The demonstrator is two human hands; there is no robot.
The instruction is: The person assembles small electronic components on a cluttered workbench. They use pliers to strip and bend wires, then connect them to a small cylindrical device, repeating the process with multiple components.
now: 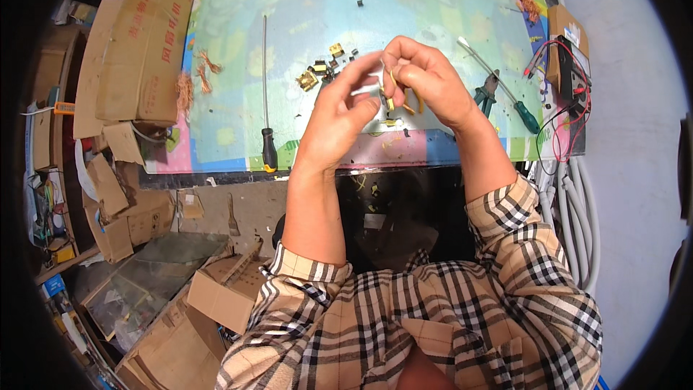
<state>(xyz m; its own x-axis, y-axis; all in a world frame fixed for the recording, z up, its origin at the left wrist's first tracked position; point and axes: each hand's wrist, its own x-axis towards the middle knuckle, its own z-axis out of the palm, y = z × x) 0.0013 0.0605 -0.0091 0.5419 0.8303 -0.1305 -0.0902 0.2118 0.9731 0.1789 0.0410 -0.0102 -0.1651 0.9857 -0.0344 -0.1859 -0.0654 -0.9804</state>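
**Bench inventory: small brass parts held at mid-table**

1. Work table (216, 152), covered by a pale green and blue patterned mat. All loose stock is carried on it.
2. Cardboard boxes (137, 43), stacked at the left edge of the table; more flattened card is seen on the floor below.
3. Left hand (339, 112), raised above the near middle of the table. Its fingers are half curled, and the thumb and forefinger are pinched on a small pale part whose kind cannot be told.
4. Right hand (426, 79), touching the left. Its fingers are closed around a small brass piece (390, 101), held between both hands above the mat.
5. Long screwdriver (266, 94), black-handled, laid lengthwise to the left of the hands.
6. Green-handled screwdriver (505, 90) and pliers (488, 94), laid together to the right.
7. Meter with red and black leads (567, 79), at the right edge.
8. Cluster of brass fittings (317, 72), lying just beyond the hands.
9. Copper wire scraps (206, 68), near the boxes.

Risk noted: the held piece is judged small and smooth. A slackened pinch could let it fall past the near table edge into the dark gap below, where it would be hard to find among the clutter.
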